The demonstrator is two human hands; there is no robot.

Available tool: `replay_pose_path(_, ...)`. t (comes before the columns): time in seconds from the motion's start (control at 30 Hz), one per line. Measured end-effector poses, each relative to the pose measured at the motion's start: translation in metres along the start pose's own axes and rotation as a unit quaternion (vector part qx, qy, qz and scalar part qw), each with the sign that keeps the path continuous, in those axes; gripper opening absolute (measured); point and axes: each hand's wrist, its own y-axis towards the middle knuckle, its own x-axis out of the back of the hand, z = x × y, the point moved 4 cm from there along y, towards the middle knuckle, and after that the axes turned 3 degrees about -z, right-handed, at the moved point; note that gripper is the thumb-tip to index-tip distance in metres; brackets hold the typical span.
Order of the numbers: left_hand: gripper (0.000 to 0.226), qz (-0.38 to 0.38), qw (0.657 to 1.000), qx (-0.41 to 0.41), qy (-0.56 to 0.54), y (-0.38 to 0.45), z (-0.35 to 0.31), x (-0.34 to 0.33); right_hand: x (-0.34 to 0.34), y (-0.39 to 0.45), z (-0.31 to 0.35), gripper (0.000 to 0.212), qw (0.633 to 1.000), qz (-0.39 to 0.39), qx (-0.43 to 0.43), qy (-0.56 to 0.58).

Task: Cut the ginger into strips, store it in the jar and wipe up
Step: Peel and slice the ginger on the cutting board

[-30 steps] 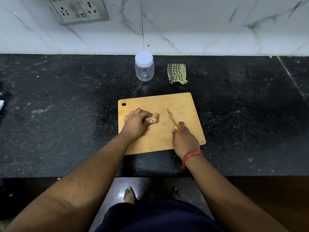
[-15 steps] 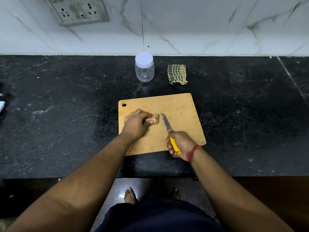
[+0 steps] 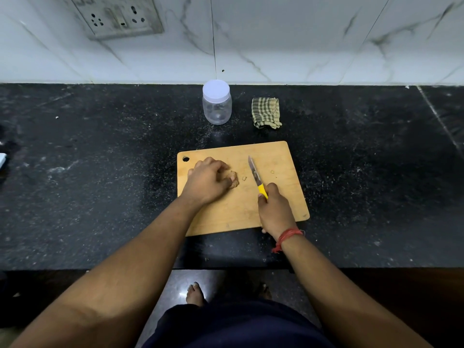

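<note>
The table [image 3: 100,197] is dark stone, and the board [image 3: 281,212] is our landmark, lying flat near the front edge. Beyond the board's far edge stands the jar [image 3: 217,106], lid on, and to the right of the jar, well apart from the board, the folded cloth [image 3: 266,113].

On the board's left half the left hand [image 3: 207,180] curls over the ginger [image 3: 233,179], pinning it down; only the right end of the root pokes out past the fingers. As far as can be told, its long axis runs left to right across the board.

The right hand [image 3: 275,209] clasps the yellow handle of the knife [image 3: 254,174] near the board's front right. The blade points away toward the far edge, tip slightly left, crosswise to the root and just right of it, not touching.

Two small chips [image 3: 244,178] lie on the board, one between ginger and blade, one right of the blade.

The knife hand looks nearer the exposed end, so the coming cut is likely a short shift left and down. There is bare board to the right for pieces and the root sits well in from the board's edges, but the fingertips are close to the cutting line. That is the risk.
</note>
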Motion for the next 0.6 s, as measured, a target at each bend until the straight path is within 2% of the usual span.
replay_pose_path(0.1, 0.057, 0.024, 0.997, -0.033, 0.065, -0.009, 0.003, -0.007, -0.004, -0.012, 0.004, 0.012, 0.998, 0.017, 0.044, -0.039)
replay_pose_path(0.27, 0.054, -0.007, 0.995, -0.047, 0.092, -0.012, 0.007, -0.01, -0.016, -0.02, 0.007, 0.019, 0.989, 0.039, 0.089, -0.114)
replay_pose_path(0.43, 0.052, -0.022, 0.995, -0.052, 0.087, -0.015, 0.009, -0.013, -0.007, -0.01, -0.001, 0.02, 0.99, 0.026, 0.034, -0.132)
replay_pose_path(0.6, 0.052, -0.023, 0.995, -0.06, 0.07, -0.016, 0.011, -0.014, 0.001, -0.006, -0.015, 0.024, 0.994, 0.005, -0.039, -0.1)
